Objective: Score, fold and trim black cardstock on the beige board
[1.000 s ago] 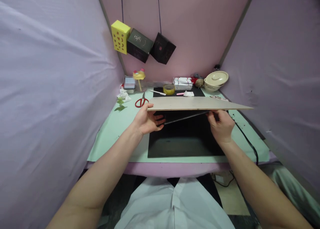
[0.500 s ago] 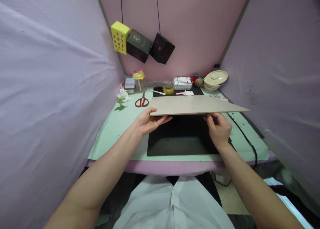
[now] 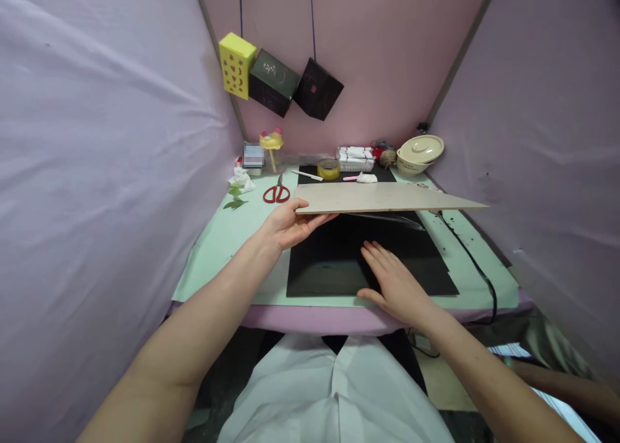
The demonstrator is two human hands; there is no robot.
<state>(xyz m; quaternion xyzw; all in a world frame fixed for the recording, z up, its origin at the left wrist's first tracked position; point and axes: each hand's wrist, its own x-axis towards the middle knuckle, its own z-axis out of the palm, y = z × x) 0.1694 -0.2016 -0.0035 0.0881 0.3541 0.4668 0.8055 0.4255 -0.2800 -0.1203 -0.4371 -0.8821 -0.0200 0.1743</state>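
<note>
A pale flat board is raised above the table, its near left corner in the grip of my left hand, thumb on top and fingers beneath. Below it lies a glossy black sheet near the table's front edge. My right hand is over this sheet, fingers stretched out and nothing in them; whether it touches the sheet is hard to tell. A clear film edge shows under the board.
Red-handled scissors and green leaves lie to the left. Behind the board are yellow tape, a white basket and a lidded bowl. A black cord runs along the right. Another person's arm shows at lower right.
My right hand has let go of the board's underside area, moved down and left over the black sheet, and opened. My left hand still holds the board. Another person's arm has appeared at lower right.
</note>
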